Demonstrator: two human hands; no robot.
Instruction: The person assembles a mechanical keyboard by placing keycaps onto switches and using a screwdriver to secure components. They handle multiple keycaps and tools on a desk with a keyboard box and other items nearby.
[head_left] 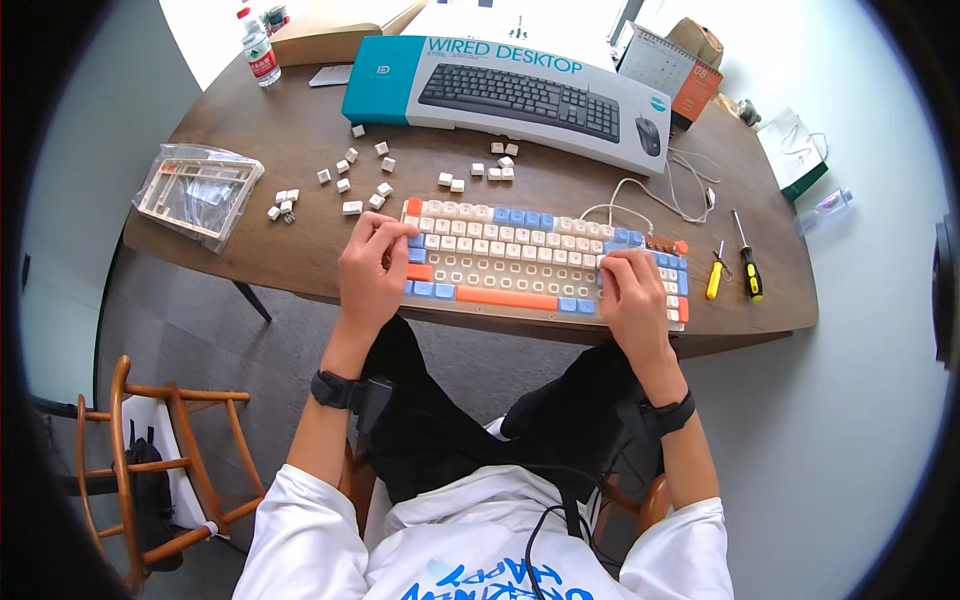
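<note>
A keyboard [500,270] with white, blue and orange keycaps lies near the table's front edge. Bare switches show in its lower letter rows, above the long orange space bar [506,299]. At the keyboard's left end, my left hand [375,260] has its fingers bent together, the fingertips at the upper left keys. My right hand [635,295] is over the right part, fingers pinched down at the keys beside the bare rows. Whatever is between either hand's fingertips is hidden. Several loose white keycaps [352,208] lie beyond the keyboard, some close to my left hand.
A keyboard box [390,80] stands at the back, with a bottle [260,50] to its left and a desk calendar [665,65] to its right. A bagged keyboard frame [200,190] lies left. A screwdriver [750,265], a yellow-handled tool [714,278] and a white cable [685,200] lie right.
</note>
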